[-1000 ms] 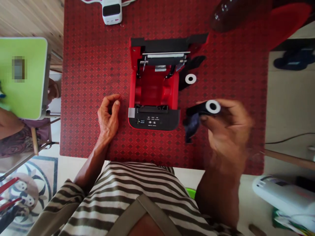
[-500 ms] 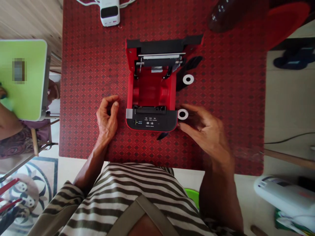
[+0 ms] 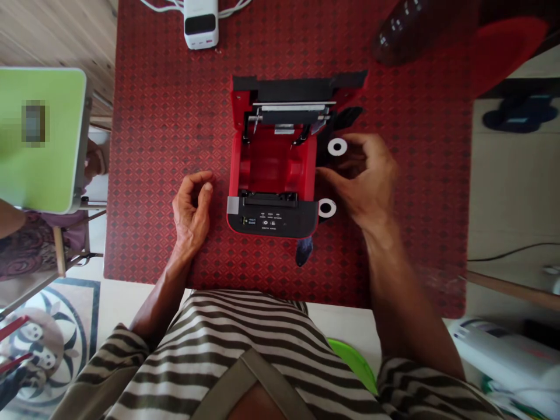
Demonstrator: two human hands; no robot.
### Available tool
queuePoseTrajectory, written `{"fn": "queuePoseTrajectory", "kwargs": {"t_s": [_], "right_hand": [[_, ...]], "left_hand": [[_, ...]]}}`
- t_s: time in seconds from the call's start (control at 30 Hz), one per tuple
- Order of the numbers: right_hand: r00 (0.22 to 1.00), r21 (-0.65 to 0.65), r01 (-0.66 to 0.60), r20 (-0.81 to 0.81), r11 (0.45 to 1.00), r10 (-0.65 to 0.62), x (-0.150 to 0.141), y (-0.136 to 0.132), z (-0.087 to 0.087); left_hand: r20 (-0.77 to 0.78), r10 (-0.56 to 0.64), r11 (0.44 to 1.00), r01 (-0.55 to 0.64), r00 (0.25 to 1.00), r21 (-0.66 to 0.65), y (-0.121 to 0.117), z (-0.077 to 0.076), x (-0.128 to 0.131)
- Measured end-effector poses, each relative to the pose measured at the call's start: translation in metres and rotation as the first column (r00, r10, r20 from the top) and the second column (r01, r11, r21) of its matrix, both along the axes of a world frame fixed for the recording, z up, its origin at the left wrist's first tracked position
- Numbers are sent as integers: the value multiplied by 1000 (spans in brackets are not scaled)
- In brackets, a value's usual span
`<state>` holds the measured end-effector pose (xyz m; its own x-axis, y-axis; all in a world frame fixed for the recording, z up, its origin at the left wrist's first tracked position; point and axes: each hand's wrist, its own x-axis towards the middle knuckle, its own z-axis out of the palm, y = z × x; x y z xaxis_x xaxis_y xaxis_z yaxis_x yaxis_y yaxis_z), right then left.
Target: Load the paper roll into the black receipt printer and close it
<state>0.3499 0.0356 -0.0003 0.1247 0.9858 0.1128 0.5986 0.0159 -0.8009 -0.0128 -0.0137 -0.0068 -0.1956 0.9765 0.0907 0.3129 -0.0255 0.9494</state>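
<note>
A red and black label printer [image 3: 272,216] stands on the table with its lid [image 3: 295,90] raised and its red inner bay [image 3: 273,166] bare. Two small white rolls with dark centres are at its right side: an upper roll [image 3: 331,147] and a lower roll [image 3: 322,213]. My right hand [image 3: 371,186] is beside the upper roll, its index finger close to or touching it and its thumb apart, near the printer's side. To the left of the printer, my left hand [image 3: 192,213] rests on the table, fingers loosely curled, holding nothing.
A white power bank [image 3: 201,38] with cables lies at the far left of the red patterned table [image 3: 153,146]. A dark bottle [image 3: 400,38] is at the far right. Dark pieces [image 3: 304,251] show around the printer. Another person sits by a green table [image 3: 48,181] at left.
My right hand has moved away from me, from the lower roll to the upper roll. My left hand stays in place. The whole view has shifted slightly.
</note>
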Motion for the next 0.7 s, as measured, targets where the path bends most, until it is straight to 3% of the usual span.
{"fn": "queuePoseTrajectory", "kwargs": {"t_s": [0.1, 0.2, 0.37, 0.43, 0.53, 0.6, 0.7], "right_hand": [[994, -16, -4, 114, 1000, 6, -7, 3, 9], [992, -22, 9, 130, 1000, -6, -9, 3, 13], [996, 4, 77, -43, 997, -77, -3, 6, 8], [987, 44, 112, -121, 993, -106, 1, 4, 16], [961, 138, 150, -252, 979, -112, 4, -11, 50], [949, 163, 94, -312, 982, -39, 4, -29, 82], [962, 44, -28, -271, 999, 39, 2, -58, 125]], "left_hand": [[11, 3, 1000, -2, 1000, -5, -1, 0, 0], [12, -5, 1000, 5, 1000, -4, -1, -1, 0], [-3, -23, 1000, 23, 1000, -13, -2, -1, -1], [-7, -24, 1000, 24, 1000, -18, -2, 0, -2], [18, -27, 999, 28, 999, -25, -1, -1, -3], [54, -23, 999, 25, 998, -26, 1, 0, -5], [78, 11, 1000, -11, 997, 10, 2, 10, -3]]}}
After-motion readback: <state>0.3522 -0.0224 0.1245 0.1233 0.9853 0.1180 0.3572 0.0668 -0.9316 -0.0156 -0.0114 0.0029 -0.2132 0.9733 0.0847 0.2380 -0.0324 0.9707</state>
